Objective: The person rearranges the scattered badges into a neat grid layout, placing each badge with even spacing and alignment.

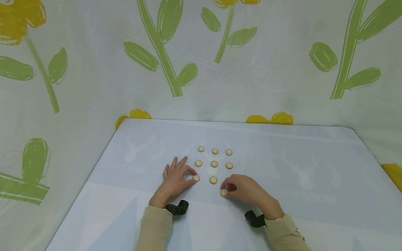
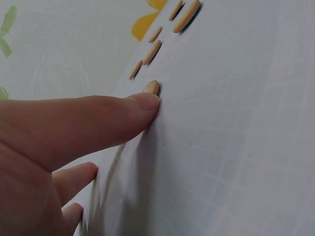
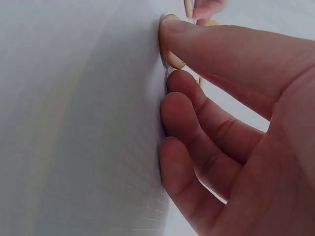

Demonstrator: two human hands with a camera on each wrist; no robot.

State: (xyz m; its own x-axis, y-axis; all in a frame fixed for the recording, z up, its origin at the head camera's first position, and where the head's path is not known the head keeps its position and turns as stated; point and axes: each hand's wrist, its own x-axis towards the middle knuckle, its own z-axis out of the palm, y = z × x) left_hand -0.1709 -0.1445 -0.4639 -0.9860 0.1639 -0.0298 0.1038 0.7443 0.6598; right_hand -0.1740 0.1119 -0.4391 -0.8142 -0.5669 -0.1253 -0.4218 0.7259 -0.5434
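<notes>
Small round wooden buttons (image 1: 214,164) lie in three rows of three on the table. My left hand (image 1: 173,180) pinches the front-left button (image 1: 196,178) between thumb and index finger, its other fingers spread out. In the left wrist view the thumb covers much of that button (image 2: 154,87). At the front right, my right hand (image 1: 247,189) grips another button (image 1: 224,193) by thumb and fingers, a little nearer to me than the rest of its row. The right wrist view shows this button (image 3: 174,60) tilted slightly against the tabletop, its other fingertips curled and touching the surface.
Between the hands sits the front-middle button (image 1: 213,180). The pale table (image 1: 321,211) has printed deer heads and triangles. A curtain (image 1: 260,83) with yellow flowers and green leaves hangs behind and beside it. Black bands with camera mounts (image 1: 177,208) are on both wrists.
</notes>
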